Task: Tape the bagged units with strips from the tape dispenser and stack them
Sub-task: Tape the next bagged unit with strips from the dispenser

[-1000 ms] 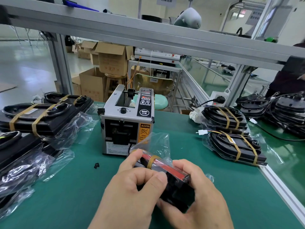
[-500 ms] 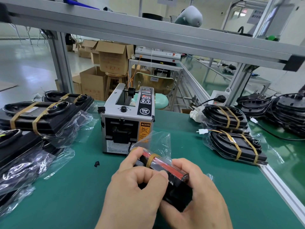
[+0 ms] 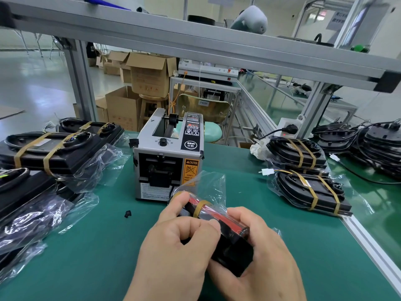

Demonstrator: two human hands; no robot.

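Both hands, left hand point(image 3: 173, 246) and right hand point(image 3: 258, 255), grip black-and-red bagged unit point(image 3: 219, 220), pressing tan tape strip point(image 3: 200, 208); next likely another strip from grey tape dispenser point(image 3: 168, 155).

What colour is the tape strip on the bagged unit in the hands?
Tan-yellow tape strip on the bagged unit; the head view shows it.

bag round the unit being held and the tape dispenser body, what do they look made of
Bag: thin clear plastic film, glossy; it is see-through, crinkled, with bright glints. Tape dispenser: silver-grey flat panels, satin; probably painted sheet metal, though plastic cannot be ruled out.
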